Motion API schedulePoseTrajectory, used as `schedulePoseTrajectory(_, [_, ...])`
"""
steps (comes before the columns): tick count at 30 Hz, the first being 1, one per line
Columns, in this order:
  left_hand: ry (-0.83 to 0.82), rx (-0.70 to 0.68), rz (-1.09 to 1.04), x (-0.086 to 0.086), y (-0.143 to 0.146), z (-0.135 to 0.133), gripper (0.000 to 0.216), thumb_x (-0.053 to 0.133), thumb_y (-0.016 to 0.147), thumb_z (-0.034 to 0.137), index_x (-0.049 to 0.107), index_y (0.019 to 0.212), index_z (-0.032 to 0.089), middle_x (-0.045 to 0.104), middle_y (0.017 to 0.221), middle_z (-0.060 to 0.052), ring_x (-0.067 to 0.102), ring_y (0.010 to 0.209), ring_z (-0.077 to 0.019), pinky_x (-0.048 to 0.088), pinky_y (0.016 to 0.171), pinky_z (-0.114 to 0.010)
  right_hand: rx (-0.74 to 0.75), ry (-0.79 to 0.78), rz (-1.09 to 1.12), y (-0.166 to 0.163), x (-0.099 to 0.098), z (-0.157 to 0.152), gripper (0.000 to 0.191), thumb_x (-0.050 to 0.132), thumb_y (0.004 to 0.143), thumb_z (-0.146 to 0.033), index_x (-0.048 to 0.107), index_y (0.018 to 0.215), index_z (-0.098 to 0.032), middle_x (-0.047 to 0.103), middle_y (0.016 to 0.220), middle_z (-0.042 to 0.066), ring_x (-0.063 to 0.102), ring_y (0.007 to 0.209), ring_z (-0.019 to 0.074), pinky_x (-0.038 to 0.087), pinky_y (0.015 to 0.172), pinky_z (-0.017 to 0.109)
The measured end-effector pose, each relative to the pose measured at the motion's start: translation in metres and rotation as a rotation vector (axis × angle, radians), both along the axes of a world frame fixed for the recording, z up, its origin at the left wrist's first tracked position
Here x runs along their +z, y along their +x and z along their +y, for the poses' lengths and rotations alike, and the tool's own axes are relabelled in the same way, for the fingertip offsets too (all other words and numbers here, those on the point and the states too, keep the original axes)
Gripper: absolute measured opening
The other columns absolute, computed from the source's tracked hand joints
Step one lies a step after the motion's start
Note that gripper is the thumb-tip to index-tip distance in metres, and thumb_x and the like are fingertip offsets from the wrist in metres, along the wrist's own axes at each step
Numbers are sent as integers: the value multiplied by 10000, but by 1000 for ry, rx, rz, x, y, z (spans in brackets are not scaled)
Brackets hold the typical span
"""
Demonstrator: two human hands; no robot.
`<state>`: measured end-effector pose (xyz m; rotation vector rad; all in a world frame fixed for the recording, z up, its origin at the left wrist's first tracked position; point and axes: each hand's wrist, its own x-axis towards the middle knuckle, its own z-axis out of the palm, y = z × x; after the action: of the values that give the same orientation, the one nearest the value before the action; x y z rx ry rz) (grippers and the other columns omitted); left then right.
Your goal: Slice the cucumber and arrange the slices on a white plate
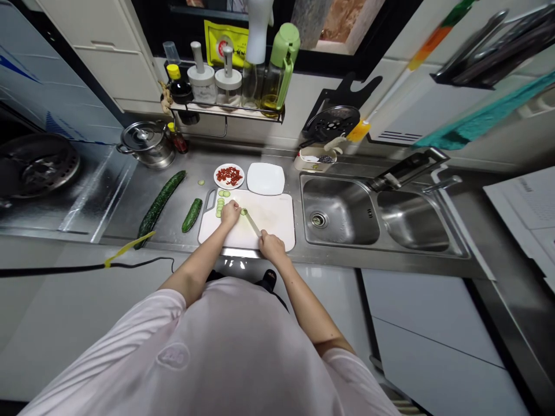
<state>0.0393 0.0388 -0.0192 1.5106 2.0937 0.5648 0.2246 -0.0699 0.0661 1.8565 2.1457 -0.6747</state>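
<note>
A cucumber slice (244, 212) lies at the tip of the knife (253, 224), toward the middle of the white cutting board (277, 219). The person's right hand (272, 247) is closed around the knife's handle at the board's near edge, the forearm slanting in from the right and the blade pointing away to the left. The left hand (230, 214) reaches in from the other side, its fingers bunched just beside that slice; whether they pinch anything cannot be told. More slices (220, 207) sit beyond the left hand, near the board's handle slot.

A short cucumber (191, 215) and a long cucumber (162, 202) rest on the steel counter to the left. Behind the board, a round plate (216, 173) holds chopped red pieces (229, 175), beside a bare square dish (265, 178). A lidded steel pot (150, 151) stands farther left. On the wall rack, a green-handled bottle (277, 75) contains yellowish liquid; behind, a yellow packet (214, 43) bears a red emblem and lettering too small to read. The shirt's oval badge (173, 356) is likewise illegible.
</note>
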Motion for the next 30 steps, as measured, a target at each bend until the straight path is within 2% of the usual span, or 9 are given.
schedulePoseTrajectory(8, [-52,1,21,6,1,0,122,595,804,289,617,905,224,681,887,-38,614,891,-193,411,763,-270,31,14,-20,-1,-2,0,272,316,953,-239,486,1158,-186,670,966,120,649,909,260,452,733,327])
schedulePoseTrajectory(23, [-90,-12,6,11,-1,1,104,598,808,292,610,892,231,681,873,-28,615,887,-190,403,745,-270,28,-127,16,-7,-1,6,323,351,895,-134,443,1204,-151,653,1046,180,640,976,282,458,757,346])
schedulePoseTrajectory(30, [-96,-18,16,10,0,1,114,596,811,299,608,904,234,683,884,-30,615,895,-191,406,750,-269,38,-127,40,-8,0,10,312,354,884,-130,456,1179,-143,650,1030,183,640,963,284,466,740,345])
